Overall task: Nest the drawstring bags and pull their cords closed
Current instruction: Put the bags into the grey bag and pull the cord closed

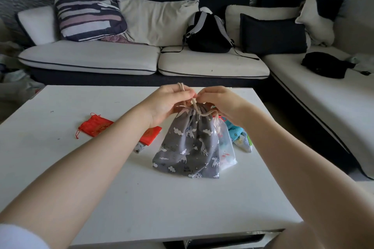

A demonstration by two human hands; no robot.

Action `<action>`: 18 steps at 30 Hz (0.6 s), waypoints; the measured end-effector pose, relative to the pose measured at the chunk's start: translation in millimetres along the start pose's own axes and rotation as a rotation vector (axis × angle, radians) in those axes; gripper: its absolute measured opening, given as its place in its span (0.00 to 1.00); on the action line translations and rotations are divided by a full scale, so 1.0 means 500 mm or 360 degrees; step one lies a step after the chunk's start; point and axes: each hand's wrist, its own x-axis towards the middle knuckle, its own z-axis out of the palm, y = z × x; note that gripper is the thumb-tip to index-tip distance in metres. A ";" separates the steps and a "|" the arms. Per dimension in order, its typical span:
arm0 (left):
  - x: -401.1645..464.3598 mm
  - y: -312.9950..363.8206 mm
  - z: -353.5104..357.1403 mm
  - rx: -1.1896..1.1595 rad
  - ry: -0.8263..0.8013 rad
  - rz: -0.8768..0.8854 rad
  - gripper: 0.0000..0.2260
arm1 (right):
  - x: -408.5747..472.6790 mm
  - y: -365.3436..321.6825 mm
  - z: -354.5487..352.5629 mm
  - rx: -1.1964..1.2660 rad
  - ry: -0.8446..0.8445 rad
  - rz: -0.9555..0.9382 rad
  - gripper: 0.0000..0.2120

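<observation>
A grey drawstring bag (190, 145) printed with white animals and clouds stands on the white table (141, 198), its mouth gathered at the top. My left hand (170, 103) pinches the cream cord (197, 110) above the mouth, a loop sticking up past the fingers. My right hand (217, 101) grips the cord at the bag's top right. A translucent white bag (227, 153) and a blue patterned bag (239, 137) lie behind its right side. Two red pouches (95, 127) (150, 134) lie to the left, the nearer one partly under my left forearm.
A small patterned piece (139, 148) peeks out under my left forearm. Beyond the table's far edge runs a white corner sofa (91, 58) with cushions, a black backpack (208, 34) and a black pouch (325, 64).
</observation>
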 end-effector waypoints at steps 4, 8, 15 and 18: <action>0.007 0.004 0.009 0.0547 0.0306 0.0184 0.03 | 0.002 0.014 0.005 0.0384 -0.0105 -0.0029 0.06; 0.007 0.004 0.009 0.1290 0.0498 0.0546 0.05 | -0.012 0.013 0.002 0.0573 -0.0232 -0.0093 0.07; -0.003 0.015 0.031 0.0886 0.0676 0.0451 0.05 | -0.010 0.009 0.001 0.0150 -0.0110 -0.0160 0.10; -0.011 0.023 0.033 0.0622 0.0546 0.0391 0.08 | -0.012 0.014 0.003 0.0102 -0.0039 -0.0181 0.13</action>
